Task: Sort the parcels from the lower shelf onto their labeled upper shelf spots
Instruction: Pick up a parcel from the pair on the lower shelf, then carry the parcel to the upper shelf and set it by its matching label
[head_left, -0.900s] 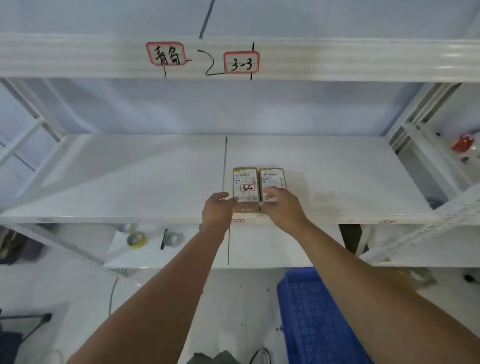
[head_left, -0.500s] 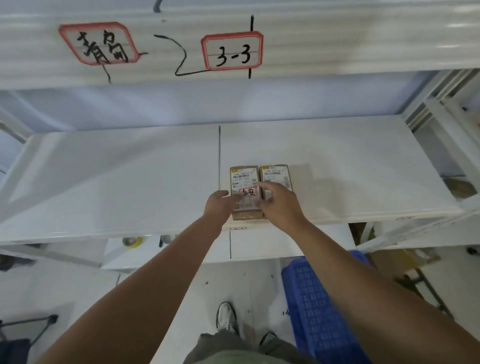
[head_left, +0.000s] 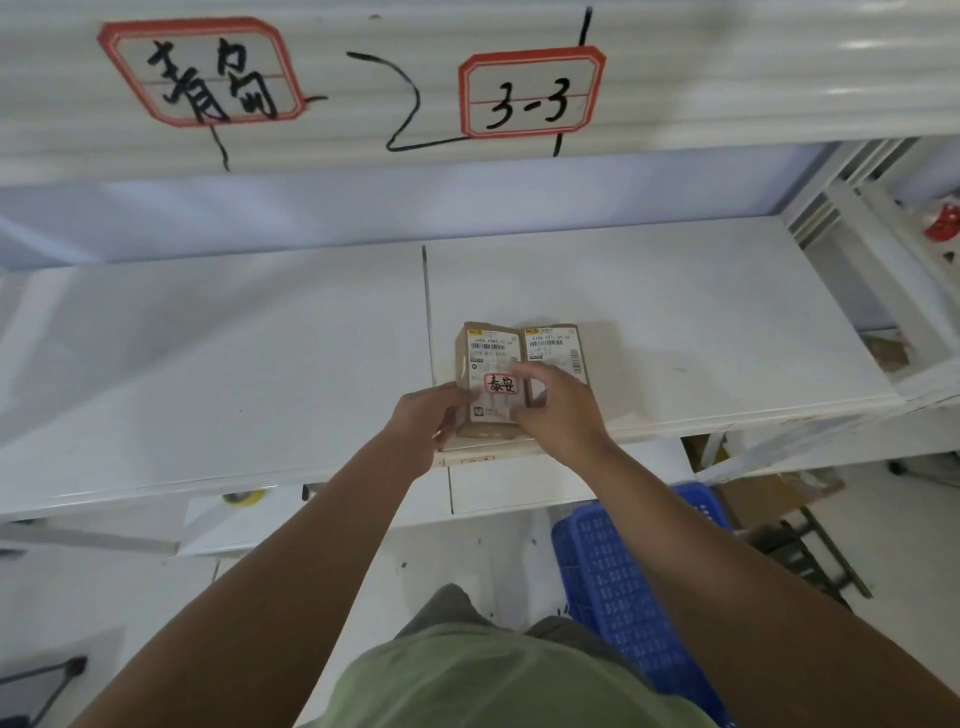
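Two small brown parcels lie side by side near the front edge of the white shelf (head_left: 208, 364). The left parcel (head_left: 488, 358) carries a white shipping label and a red-framed handwritten tag. My left hand (head_left: 423, 421) grips its left side and my right hand (head_left: 558, 410) grips its right side, fingers over its top, with the near end slightly raised. The right parcel (head_left: 553, 345) lies flat, partly hidden behind my right hand. Above, the upper shelf beam bears a red-framed handwritten label (head_left: 202, 73) and a label reading 3-3 (head_left: 530, 93).
A black line (head_left: 427, 312) divides the shelf just left of the parcels. Below are a lower board with a tape roll (head_left: 244, 498) and a blue plastic crate (head_left: 634, 597) on the floor. White shelf uprights (head_left: 883, 260) and a red object (head_left: 943, 228) stand at right.
My head has come closer and tilted down. My right hand has shifted from the right parcel onto the left one, so both hands now clasp the left parcel.
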